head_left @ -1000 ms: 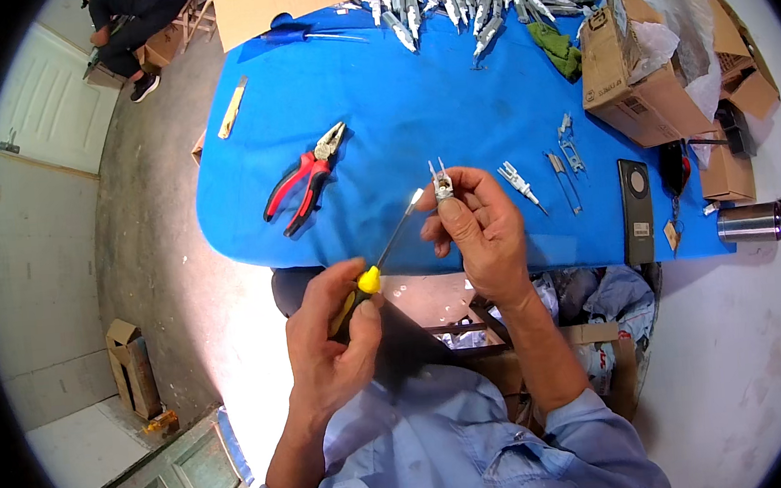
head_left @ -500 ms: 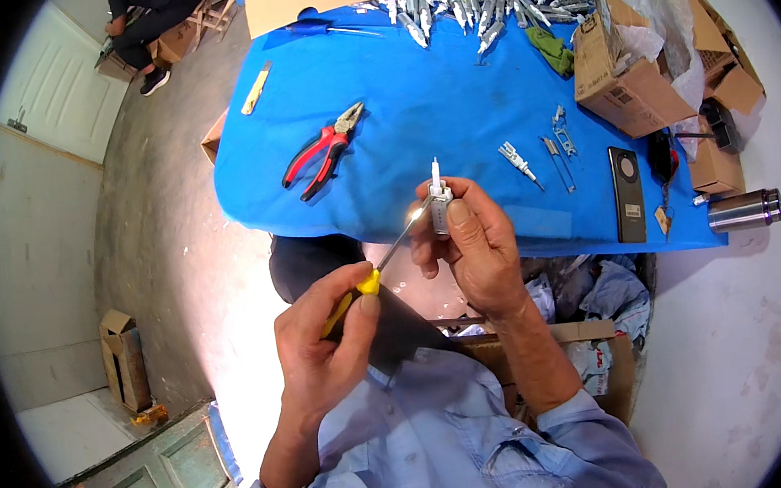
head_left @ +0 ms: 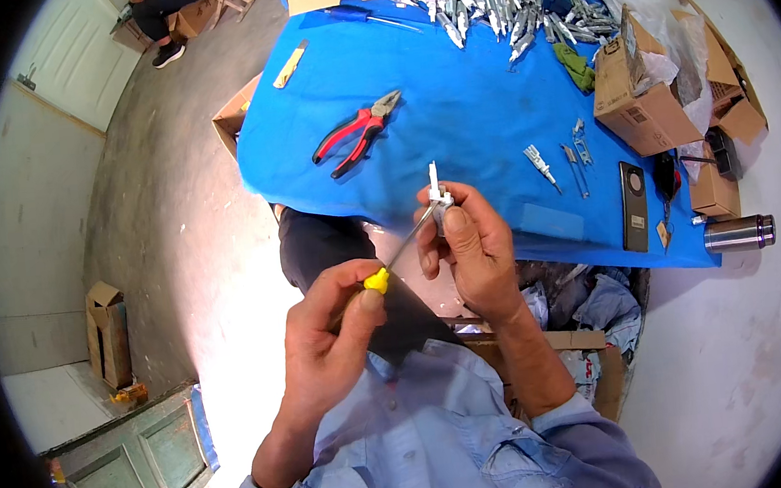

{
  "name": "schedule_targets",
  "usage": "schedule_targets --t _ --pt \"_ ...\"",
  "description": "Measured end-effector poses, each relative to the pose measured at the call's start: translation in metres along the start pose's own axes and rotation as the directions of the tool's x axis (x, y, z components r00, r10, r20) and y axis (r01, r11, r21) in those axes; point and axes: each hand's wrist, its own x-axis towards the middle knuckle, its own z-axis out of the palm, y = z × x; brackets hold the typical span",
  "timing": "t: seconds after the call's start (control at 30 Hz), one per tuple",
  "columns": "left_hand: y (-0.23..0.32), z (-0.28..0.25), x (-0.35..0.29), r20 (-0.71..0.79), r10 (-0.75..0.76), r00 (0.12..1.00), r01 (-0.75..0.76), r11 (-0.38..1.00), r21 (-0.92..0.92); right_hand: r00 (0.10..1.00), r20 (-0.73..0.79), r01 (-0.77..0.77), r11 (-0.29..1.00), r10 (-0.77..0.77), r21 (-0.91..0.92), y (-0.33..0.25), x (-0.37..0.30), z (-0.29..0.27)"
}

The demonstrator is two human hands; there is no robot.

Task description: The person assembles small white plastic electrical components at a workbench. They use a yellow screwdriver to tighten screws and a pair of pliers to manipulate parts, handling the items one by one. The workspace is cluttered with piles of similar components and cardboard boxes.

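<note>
My left hand is closed round a screwdriver with a yellow handle. Its thin shaft slants up to the right, and the tip meets the side of a small fitting with a white plastic prong and a grey body. The fingers and thumb of my right hand pinch that fitting, hiding much of its lower part. Beyond the hands, on the blue-covered table, lie a similar white piece, a thin metal strip and a small metal bracket.
Red-and-black pliers and a cutter knife lie on the blue table cover. A heap of grey-white fittings covers the back. At right are an open carton, a phone and a steel flask. Someone sits far left.
The view has swung, so the table things appear shifted right and down. The fitting has turned in my right fingers; its grey case shows less. The screwdriver tip stays against it.
</note>
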Motion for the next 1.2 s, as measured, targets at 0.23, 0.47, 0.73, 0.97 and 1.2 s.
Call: schedule_targets --t 0.23,0.47,0.73,0.97,1.2 --pt "-0.032 0.014 -0.006 0.021 0.338 0.941 -0.313 0.843 0.439 0.991 -0.126 0.031 0.999 -0.033 -0.023 0.008 -0.004 0.019" --pt "-0.050 0.021 -0.012 -0.046 0.229 0.972 -0.197 0.909 0.367 0.981 -0.178 0.063 0.996 -0.072 -0.056 0.016 -0.005 0.027" --pt "-0.014 0.010 -0.016 -0.051 0.032 0.998 -0.016 0.955 0.296 0.971 -0.128 0.177 0.968 -0.202 -0.179 0.019 -0.002 0.027" --pt "-0.010 0.001 -0.014 -0.029 0.124 0.992 -0.108 0.939 0.328 0.981 -0.091 0.151 0.967 -0.172 -0.205 0.018 -0.003 0.020" --pt "-0.008 -0.002 -0.013 -0.022 0.078 0.997 -0.066 0.942 0.330 0.982 -0.073 0.153 0.965 -0.172 -0.212 0.018 -0.006 0.019"
